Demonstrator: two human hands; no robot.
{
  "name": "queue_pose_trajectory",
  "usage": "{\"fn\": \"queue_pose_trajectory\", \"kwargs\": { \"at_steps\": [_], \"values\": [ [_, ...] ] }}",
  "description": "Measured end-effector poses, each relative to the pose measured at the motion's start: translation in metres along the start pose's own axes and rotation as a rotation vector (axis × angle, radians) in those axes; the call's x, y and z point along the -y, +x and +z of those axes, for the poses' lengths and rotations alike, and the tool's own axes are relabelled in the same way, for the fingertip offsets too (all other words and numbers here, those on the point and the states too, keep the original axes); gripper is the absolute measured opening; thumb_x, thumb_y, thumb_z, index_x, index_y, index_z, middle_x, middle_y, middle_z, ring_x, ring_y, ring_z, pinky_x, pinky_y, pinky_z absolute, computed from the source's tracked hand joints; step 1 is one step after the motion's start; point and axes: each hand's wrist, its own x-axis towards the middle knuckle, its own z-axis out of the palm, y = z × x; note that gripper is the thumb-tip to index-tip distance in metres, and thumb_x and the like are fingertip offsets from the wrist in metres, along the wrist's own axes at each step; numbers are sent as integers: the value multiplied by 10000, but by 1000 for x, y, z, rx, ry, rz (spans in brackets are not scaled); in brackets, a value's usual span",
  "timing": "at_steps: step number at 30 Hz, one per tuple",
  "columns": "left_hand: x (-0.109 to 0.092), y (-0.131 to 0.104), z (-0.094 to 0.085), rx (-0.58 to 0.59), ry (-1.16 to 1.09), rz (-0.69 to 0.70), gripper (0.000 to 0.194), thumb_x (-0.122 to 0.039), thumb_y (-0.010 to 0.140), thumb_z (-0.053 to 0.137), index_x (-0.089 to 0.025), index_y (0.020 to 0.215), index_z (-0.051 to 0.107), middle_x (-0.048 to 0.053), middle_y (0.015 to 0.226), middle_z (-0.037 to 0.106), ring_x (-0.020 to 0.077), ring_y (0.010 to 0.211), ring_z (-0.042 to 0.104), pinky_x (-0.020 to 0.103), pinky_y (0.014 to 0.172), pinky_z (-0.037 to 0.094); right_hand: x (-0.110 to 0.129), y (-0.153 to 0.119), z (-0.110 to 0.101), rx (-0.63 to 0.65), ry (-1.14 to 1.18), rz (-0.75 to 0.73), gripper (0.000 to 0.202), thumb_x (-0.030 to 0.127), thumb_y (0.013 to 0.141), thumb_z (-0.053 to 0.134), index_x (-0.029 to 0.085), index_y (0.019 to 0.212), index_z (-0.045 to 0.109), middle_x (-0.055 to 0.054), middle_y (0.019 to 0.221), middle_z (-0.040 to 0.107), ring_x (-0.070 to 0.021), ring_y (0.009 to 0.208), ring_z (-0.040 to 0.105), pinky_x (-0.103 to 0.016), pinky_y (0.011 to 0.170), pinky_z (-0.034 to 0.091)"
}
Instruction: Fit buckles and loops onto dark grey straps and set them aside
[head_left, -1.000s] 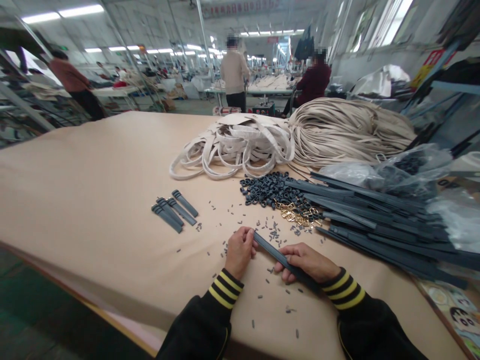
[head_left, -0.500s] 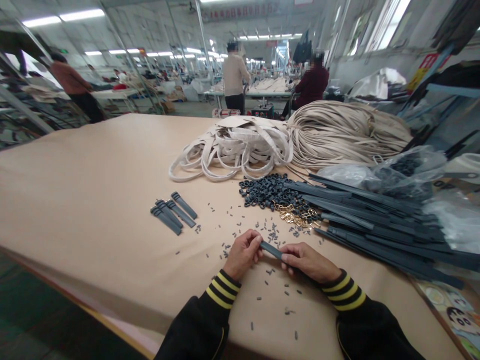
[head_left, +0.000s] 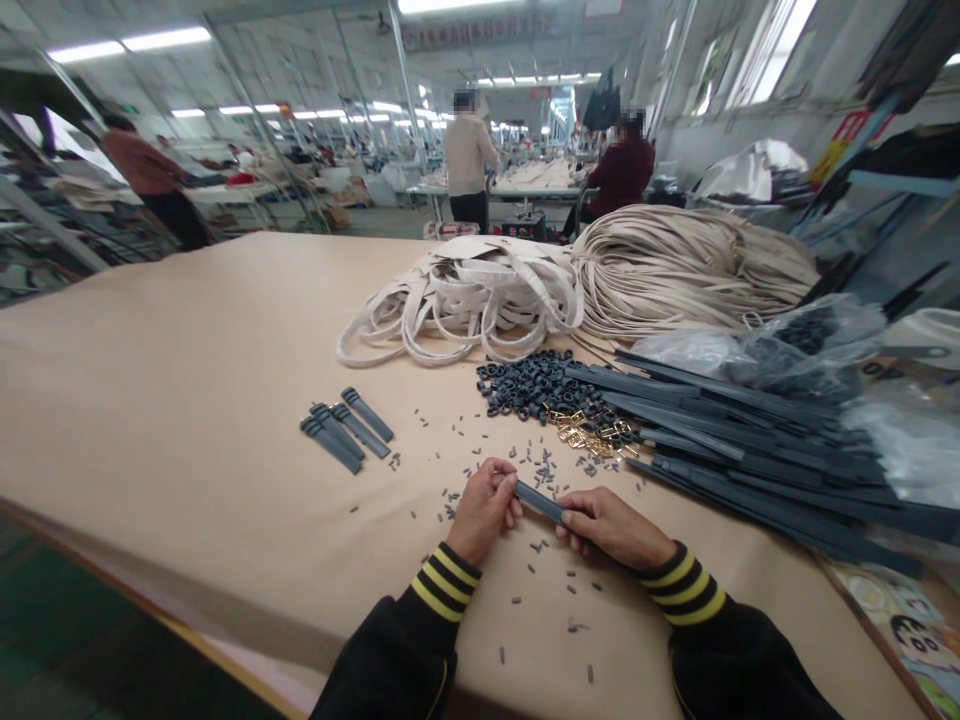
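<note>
A dark grey strap stretches between my two hands, just above the table. My left hand pinches its upper left end, and that end is hidden by the fingers. At the lower right, my right hand is closed on the other end with the thumb on top. Small dark cut pieces lie scattered around both hands. Beyond them are gold buckles and a heap of dark loops. Several finished-looking strap tabs with loops lie together on the left.
Long dark strips are piled on the right beside plastic bags. White straps and a big beige strap bundle lie at the back of the brown-covered table. Other people are farther off.
The left hand has shifted very slightly left, and a bit more of the strap shows between the hands. Otherwise the view is only slightly displaced.
</note>
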Motion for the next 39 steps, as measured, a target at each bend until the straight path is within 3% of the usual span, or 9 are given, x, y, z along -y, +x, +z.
{"fn": "queue_pose_trajectory", "kwargs": {
  "at_steps": [4,8,10,14,20,24,30,35,39],
  "values": [
    [-2,0,1,-6,-2,-13,196,-348,793,457,-164,849,422,-66,449,532,45,315,417,123,328,305,4,0,2,-36,-38,-29,269,280,781,473,139,1003,528,-12,727,559,-84,544,496,-197,497,390],
    [-1,0,2,-9,8,-26,194,-352,786,463,-168,833,422,-67,438,530,51,302,418,125,313,297,9,1,16,-288,-324,-129,483,236,674,609,181,1121,436,-22,849,559,-143,733,530,-260,665,417],
    [-1,0,3,-6,25,-32,187,-349,786,460,-171,831,423,-70,427,526,52,291,409,124,302,288,11,2,24,-371,-490,-196,361,206,704,570,184,1049,466,-40,906,558,-163,812,525,-281,727,402],
    [-4,-2,4,-14,67,-61,186,-355,787,456,-170,797,435,-63,421,529,51,278,401,122,285,274,14,3,31,-408,-698,-218,177,175,848,329,180,849,507,-32,767,574,-152,718,540,-271,672,387],
    [-5,-1,6,-81,125,-88,183,-342,792,443,-169,733,436,-71,386,498,47,248,367,121,265,245,14,3,35,-399,-817,-235,228,280,765,527,178,967,491,-48,892,589,-182,794,557,-267,671,403],
    [-3,-1,6,-72,65,-57,229,-386,786,460,-160,753,453,-41,495,565,54,310,443,140,305,326,16,2,36,-433,-913,-159,158,201,841,368,168,839,522,-59,799,605,-180,734,572,-272,633,393],
    [-5,-5,6,85,15,-60,272,-418,759,508,-151,727,469,-58,428,517,50,307,425,135,320,307,14,0,21,-220,-305,-85,155,196,823,366,159,747,496,-22,674,613,-106,562,568,-219,566,421],
    [-5,-5,12,26,-16,-81,272,-421,752,512,-157,744,450,-76,398,480,45,273,364,137,302,235,15,3,21,-58,134,-97,101,213,771,460,130,785,516,-24,702,619,-61,475,500,-170,457,366],
    [-6,-7,21,-36,-17,31,231,-383,746,531,-158,754,480,-33,577,540,80,476,498,184,456,391,22,4,26,-86,296,-207,144,274,773,499,133,795,513,-11,696,608,-57,478,484,-184,490,368]
  ]
}}
